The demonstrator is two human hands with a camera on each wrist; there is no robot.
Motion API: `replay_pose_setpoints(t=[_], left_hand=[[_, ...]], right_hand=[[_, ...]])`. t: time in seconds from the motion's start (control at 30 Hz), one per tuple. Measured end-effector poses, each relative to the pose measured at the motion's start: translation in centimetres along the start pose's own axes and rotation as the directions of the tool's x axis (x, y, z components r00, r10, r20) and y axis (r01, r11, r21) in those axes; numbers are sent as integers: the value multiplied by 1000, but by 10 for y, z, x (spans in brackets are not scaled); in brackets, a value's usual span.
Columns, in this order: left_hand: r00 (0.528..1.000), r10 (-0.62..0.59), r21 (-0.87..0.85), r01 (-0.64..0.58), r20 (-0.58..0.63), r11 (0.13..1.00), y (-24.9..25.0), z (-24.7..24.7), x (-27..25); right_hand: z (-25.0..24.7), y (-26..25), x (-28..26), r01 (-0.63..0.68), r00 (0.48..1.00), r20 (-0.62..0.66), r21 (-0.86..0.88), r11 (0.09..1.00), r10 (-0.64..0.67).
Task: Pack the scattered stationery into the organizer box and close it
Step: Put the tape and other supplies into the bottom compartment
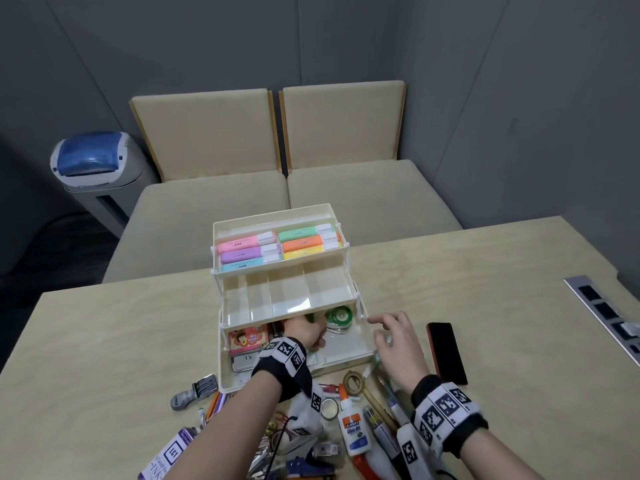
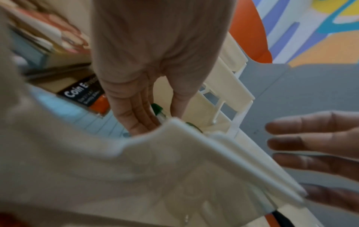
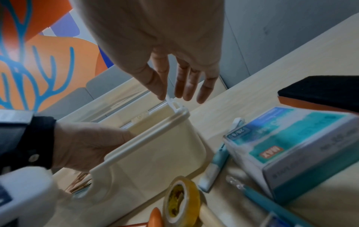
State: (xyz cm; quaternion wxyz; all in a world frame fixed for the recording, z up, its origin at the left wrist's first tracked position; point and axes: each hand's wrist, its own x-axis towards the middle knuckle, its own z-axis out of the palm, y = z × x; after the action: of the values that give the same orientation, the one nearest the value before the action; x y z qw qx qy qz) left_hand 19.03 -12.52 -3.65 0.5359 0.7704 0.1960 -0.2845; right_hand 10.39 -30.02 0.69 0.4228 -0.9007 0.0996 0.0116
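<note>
The cream organizer box stands open on the table, its tiers fanned out. The top tray holds pastel highlighters, and the middle tray has bare compartments. My left hand reaches into the bottom compartment and pinches a green-capped pen between fingers and thumb. Green tape rolls lie just beyond it. My right hand hovers with its fingers spread at the box's right front corner. Its fingertips are close to the white hinge arm. It holds nothing.
Loose stationery is piled at the near edge: a glue bottle, a clear tape roll, a staples box, pens and a purple ink box. A black eraser block lies to the right. A socket panel sits far right.
</note>
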Motion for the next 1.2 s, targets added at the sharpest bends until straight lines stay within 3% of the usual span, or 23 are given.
replay_pose_setpoints(t=[0.13, 0.27, 0.37, 0.43, 0.6, 0.67, 0.73, 0.8, 0.87, 0.93, 1.0, 1.07, 1.13, 1.2], left_hand=[[996, 85, 208, -88, 26, 974, 5, -4, -14], [972, 223, 514, -230, 76, 826, 7, -18, -47], [934, 350, 570, -324, 68, 755, 0, -36, -75], [911, 409, 556, -364, 47, 747, -9, -51, -95], [873, 483, 372, -427, -67, 824, -39, -89, -138], [858, 486, 278, -432, -166, 858, -54, -102, -151], [839, 468, 217, -419, -279, 882, -71, -116, -157], [813, 444, 200, -396, -377, 896, -86, -126, -159], [793, 424, 202, -373, -438, 906, -98, -132, -159], [779, 423, 199, -374, -463, 906, -103, -132, -157], [760, 465, 261, -385, -454, 885, -104, -127, -154], [734, 540, 385, -397, -411, 833, -102, -120, -153], [727, 609, 524, -400, -318, 752, -97, -113, -153], [762, 621, 672, -364, -184, 645, -93, -106, -148]], right_hand=[[-18, 24, 2, -145, 984, -118, -128, 981, 130], [-35, 55, -1, -440, 898, -183, -410, 799, 400], [-36, 70, 0, -513, 853, -167, -441, 736, 495], [-37, 74, 1, -517, 848, -152, -446, 731, 507], [-37, 85, -10, -527, 842, -130, -407, 746, 524], [-45, 80, -16, -540, 841, -198, -248, 804, 504], [-54, 69, -17, -508, 829, -271, 5, 862, 490], [-61, 45, -22, -391, 869, -270, 143, 909, 415], [-58, 8, -32, -262, 946, -133, 223, 939, 296], [-45, -31, -41, -213, 976, 93, 251, 944, 196], [-21, -62, -41, -203, 948, 284, 191, 960, 144], [7, -78, -32, -149, 914, 386, 40, 988, 122], [35, -86, -20, -25, 915, 392, -178, 984, 94], [59, -94, -12, 73, 935, 351, -345, 936, 57]])
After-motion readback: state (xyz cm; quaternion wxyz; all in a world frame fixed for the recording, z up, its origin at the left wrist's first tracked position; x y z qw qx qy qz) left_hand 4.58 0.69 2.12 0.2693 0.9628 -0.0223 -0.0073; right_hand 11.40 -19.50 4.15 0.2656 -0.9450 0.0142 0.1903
